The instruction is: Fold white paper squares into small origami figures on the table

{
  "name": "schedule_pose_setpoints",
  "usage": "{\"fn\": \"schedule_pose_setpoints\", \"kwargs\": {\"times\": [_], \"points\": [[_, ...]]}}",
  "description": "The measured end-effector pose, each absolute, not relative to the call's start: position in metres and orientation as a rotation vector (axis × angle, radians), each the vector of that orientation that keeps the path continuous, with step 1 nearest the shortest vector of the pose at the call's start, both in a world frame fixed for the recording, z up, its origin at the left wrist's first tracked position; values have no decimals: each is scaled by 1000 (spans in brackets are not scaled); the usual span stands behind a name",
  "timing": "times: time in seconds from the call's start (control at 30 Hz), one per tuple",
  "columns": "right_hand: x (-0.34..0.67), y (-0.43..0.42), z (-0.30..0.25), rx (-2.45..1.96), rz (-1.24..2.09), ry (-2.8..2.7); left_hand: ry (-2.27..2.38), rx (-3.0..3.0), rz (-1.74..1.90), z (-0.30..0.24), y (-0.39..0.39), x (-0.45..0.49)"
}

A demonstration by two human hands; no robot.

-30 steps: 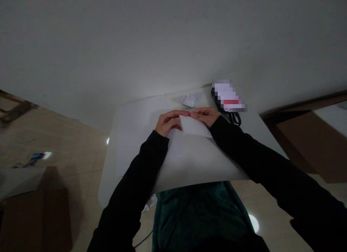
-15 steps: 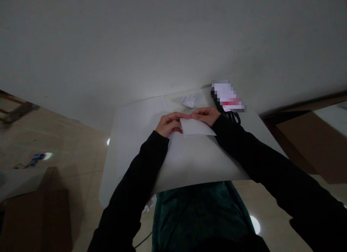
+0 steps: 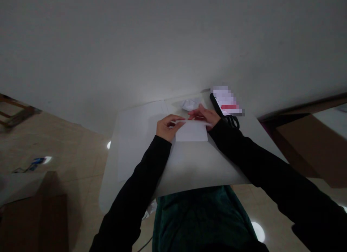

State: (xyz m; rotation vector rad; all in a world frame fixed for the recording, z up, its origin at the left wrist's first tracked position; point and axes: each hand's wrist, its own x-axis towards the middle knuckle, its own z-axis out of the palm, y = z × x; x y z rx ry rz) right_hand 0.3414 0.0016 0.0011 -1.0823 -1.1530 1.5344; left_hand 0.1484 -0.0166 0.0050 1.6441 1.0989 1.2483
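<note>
Grey wall (image 3: 162, 38) across the whole upper frame, above pale tiled floor (image 3: 86, 147) at left. White worktop (image 3: 189, 172) through the middle. Black sleeves (image 3: 257, 158) running inward from bottom left of centre and from lower right. Dark green cloth (image 3: 200, 219) at bottom centre; brown cardboard (image 3: 311, 143) at right. Large white sheet (image 3: 138, 136) flat on the worktop, left of centre. Dark device (image 3: 227, 103) with pixelated front, right of centre. Left hand (image 3: 165, 128) near mid-frame, with thumb and fingers pinching the left end of folded white paper (image 3: 191, 133), at centre between both hands. Right hand (image 3: 210, 117) at its right end, with fingers partly spread behind the upper edge; cannot tell whether gripping. Smaller creased paper piece (image 3: 188, 104) on the worktop just above.
</note>
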Motion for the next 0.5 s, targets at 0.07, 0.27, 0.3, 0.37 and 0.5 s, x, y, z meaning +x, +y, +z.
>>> {"fn": "schedule_pose_setpoints", "kwargs": {"times": [0.07,0.27,0.3,0.37,0.5], "points": [[338,1,3,-1007,1576,-1087,1231,1543,1340,3,-16,148],[331,-9,0,-978,1470,-1167,1255,1448,1395,3,-13,147],[331,-10,-2,-1013,1444,-1157,1226,1430,1398,3,-12,148],[332,-10,-6,-1067,1389,-1114,1168,1380,1404,2,-11,148],[336,-6,-7,-1088,1326,-1082,1070,1227,1360,0,-7,149]]}}
